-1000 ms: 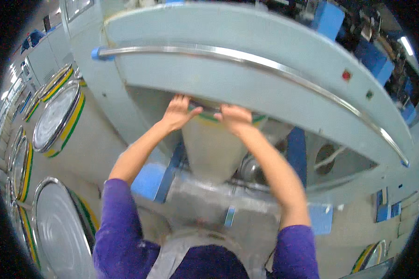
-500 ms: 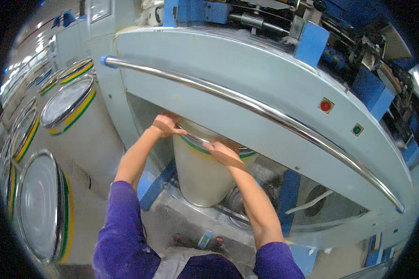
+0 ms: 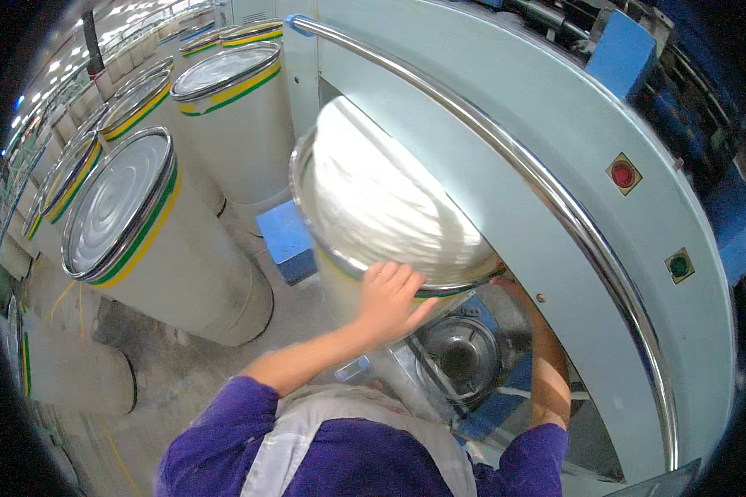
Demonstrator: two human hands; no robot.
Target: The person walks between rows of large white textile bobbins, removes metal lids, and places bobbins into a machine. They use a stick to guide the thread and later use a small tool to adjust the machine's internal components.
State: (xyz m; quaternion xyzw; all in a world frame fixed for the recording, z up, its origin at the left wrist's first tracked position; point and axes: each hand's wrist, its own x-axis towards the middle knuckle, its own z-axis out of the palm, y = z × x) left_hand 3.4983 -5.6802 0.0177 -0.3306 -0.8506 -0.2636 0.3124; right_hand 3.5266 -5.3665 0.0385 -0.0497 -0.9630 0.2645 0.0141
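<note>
A tall white can [image 3: 336, 282] with a metal rim and yellow and green bands stands partly under the machine's curved panel. White fibre [image 3: 381, 186] fills it to the top. My left hand [image 3: 389, 300] is closed on the near rim, its fingers over the edge and the thumb spread along the outside. In the shadow below the panel, my right hand [image 3: 512, 290] reaches to the can's right side; its fingers are mostly hidden. Beside the can, a round dark turntable [image 3: 460, 352] shows in the machine's base.
The pale machine panel [image 3: 406, 103] carries a bent steel rail [image 3: 506, 141], a red button [image 3: 623, 174] and a green button [image 3: 679, 265]. Several banded cans, such as a near one [image 3: 170, 240], crowd the left. A blue block [image 3: 288, 236] sits on the floor behind the held can.
The can has come out leftward from under the panel, and its fibre top now shows. My right hand has moved to its right side. The view has turned left.
</note>
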